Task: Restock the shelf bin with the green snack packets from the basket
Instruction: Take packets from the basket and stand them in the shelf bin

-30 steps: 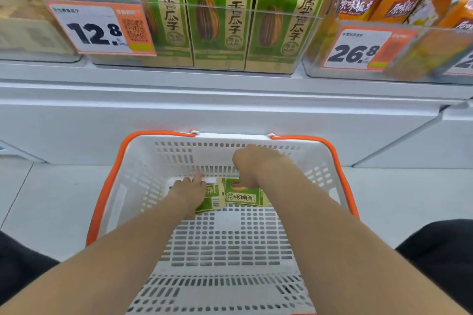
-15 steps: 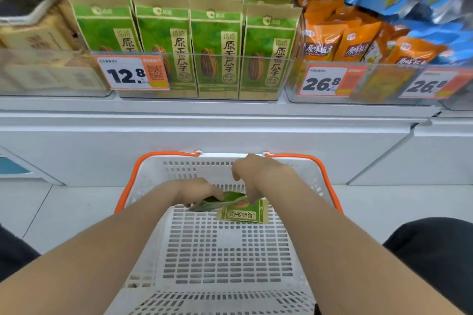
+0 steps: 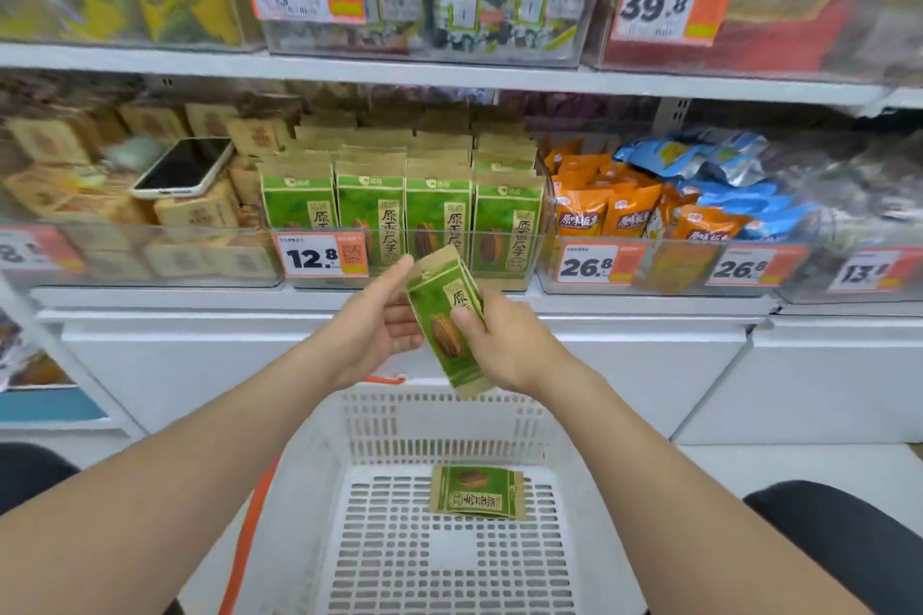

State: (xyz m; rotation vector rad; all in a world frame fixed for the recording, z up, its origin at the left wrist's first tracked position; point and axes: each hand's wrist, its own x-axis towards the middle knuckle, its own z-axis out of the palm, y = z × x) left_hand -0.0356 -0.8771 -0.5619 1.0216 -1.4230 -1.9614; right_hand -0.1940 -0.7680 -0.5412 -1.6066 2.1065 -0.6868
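The right hand [image 3: 504, 345] grips a green snack packet [image 3: 444, 320], thumb pressed on its printed front and fingers curled behind. The packet stands nearly upright, its top tilted a little to the left, and more than one edge shows at the top, so it may be a thin stack. The left hand [image 3: 377, 325] lies just beside it, palm turned toward the packet and fingers relaxed. Its forefinger reaches up and touches the packet's upper left corner.

Both hands are raised above the far rim of a white basket [image 3: 439, 397] with an orange handle. One more green packet [image 3: 477, 492] lies flat on the basket's slotted floor, near the far wall.

Behind the hands, at about their height, is the clear shelf bin [image 3: 519, 260]. It holds four upright rows of the same green packets behind a 12.8 price tag [image 3: 319, 256]. The held packet overlaps the bin's front wall in view.

A bin of orange packets [image 3: 609, 215] adjoins it on the right. To its left, a phone [image 3: 182, 167] lies on brown packets.
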